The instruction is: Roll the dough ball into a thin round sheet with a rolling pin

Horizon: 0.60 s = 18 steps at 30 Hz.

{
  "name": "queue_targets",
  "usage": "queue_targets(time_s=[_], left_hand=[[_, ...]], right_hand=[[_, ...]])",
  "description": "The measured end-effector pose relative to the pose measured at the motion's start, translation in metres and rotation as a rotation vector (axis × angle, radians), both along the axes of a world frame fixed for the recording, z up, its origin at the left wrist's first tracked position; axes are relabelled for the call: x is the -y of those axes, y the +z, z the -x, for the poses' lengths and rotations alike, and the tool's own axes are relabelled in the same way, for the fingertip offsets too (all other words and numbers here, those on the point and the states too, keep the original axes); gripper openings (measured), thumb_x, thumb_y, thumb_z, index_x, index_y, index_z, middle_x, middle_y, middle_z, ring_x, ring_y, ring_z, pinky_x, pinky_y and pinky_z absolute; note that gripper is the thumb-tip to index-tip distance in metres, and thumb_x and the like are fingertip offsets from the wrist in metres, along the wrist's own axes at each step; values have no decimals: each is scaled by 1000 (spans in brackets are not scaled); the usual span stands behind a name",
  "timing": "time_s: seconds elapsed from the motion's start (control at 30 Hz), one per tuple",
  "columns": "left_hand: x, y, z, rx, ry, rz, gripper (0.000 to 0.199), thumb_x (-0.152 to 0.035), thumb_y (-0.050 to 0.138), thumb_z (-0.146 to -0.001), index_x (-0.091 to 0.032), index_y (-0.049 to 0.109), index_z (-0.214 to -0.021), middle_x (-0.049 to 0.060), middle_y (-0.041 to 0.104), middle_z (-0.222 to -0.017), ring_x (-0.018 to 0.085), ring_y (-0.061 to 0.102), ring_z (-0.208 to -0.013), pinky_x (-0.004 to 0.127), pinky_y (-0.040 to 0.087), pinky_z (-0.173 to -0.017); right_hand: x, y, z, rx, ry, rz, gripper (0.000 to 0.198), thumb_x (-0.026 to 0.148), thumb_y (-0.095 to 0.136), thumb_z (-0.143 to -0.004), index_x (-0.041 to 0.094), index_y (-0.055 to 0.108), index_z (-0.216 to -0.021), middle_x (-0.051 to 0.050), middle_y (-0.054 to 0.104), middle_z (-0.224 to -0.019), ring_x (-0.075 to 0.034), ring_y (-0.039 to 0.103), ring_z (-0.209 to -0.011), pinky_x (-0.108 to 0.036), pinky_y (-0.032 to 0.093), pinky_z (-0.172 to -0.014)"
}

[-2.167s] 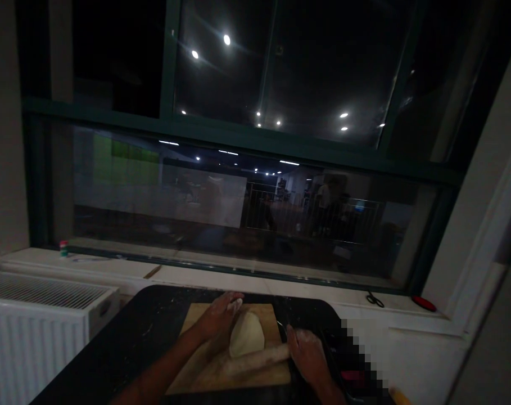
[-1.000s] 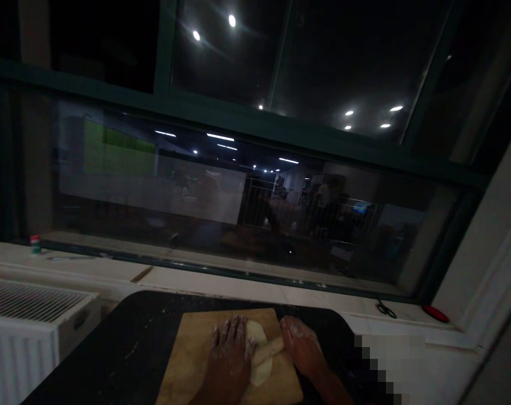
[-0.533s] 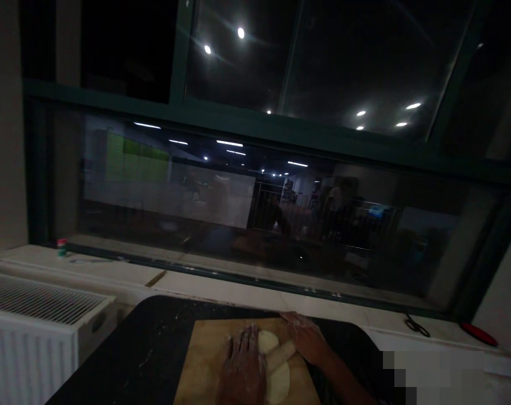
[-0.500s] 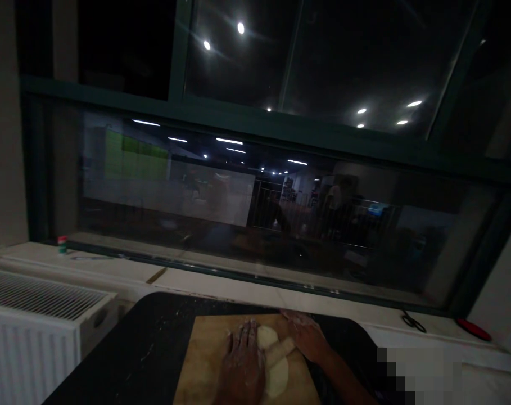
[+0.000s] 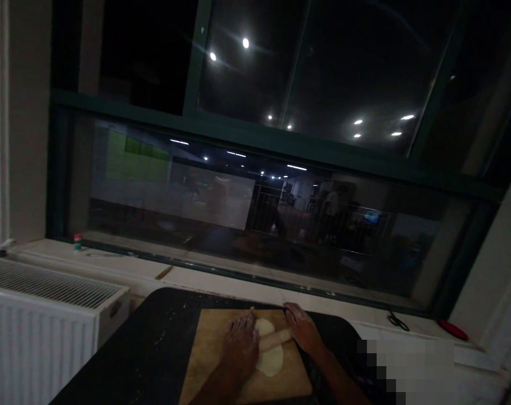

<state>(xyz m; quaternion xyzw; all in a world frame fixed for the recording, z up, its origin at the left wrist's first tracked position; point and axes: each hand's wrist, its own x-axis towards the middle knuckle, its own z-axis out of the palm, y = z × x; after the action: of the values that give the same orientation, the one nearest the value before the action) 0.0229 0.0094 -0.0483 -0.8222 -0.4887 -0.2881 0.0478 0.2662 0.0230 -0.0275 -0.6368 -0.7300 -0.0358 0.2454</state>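
A light wooden rolling pin (image 5: 276, 340) lies across a flat, pale sheet of dough (image 5: 271, 361). The dough shows both beyond the pin and on its near side, on a wooden board (image 5: 208, 343). My left hand (image 5: 240, 341), dusted white, covers the pin's left end, fingers pointing forward towards the board's far edge. At the other end my right hand (image 5: 301, 327), also whitened, presses on the pin, its fingers reaching past the board's far right corner. Both palms and the pin's ends are hidden.
The board rests on a black table (image 5: 154, 337) with white specks. Behind it runs a windowsill (image 5: 221, 287) with scissors (image 5: 397, 322), a red object (image 5: 452, 330) and a small red-and-green container (image 5: 77, 242). A white radiator (image 5: 48, 315) stands left, and a dark window rises ahead.
Both hands and the rolling pin have moved slightly forward, away from me, over the dough. The camera view has shifted a little.
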Motion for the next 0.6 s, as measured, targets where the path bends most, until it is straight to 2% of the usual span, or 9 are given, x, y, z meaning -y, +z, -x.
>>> queue_targets(time_s=[0.13,0.3,0.47,0.6], left_hand=[[-5,9,1,-21,18,121,54,-14,32,-96,-16,46,-148,15,60,-139,28,58,-126,47,44,-106],[-9,-3,-5,-6,38,60,57,-11,34,-93,-17,46,-148,15,59,-141,29,58,-125,48,43,-106],[-3,-10,-8,-4,39,45,55,-15,35,-94,-13,47,-147,15,52,-147,32,50,-133,55,33,-115],[2,-15,-5,-60,-10,15,51,-16,35,-95,-9,51,-142,18,52,-146,34,48,-135,56,37,-113]], right_hand=[[-30,15,5,18,78,40,57,39,16,-104,17,63,-127,-8,65,-130,-17,59,-122,-33,43,-108],[-42,7,0,101,190,112,58,41,16,-104,18,64,-128,-8,67,-128,-18,60,-122,-32,44,-106],[-32,-11,-7,166,155,82,51,31,22,-103,19,61,-133,-8,64,-134,-19,56,-128,-35,41,-111],[-4,-22,-13,247,79,33,49,14,32,-94,16,60,-134,-10,61,-138,-23,57,-128,-42,43,-110]])
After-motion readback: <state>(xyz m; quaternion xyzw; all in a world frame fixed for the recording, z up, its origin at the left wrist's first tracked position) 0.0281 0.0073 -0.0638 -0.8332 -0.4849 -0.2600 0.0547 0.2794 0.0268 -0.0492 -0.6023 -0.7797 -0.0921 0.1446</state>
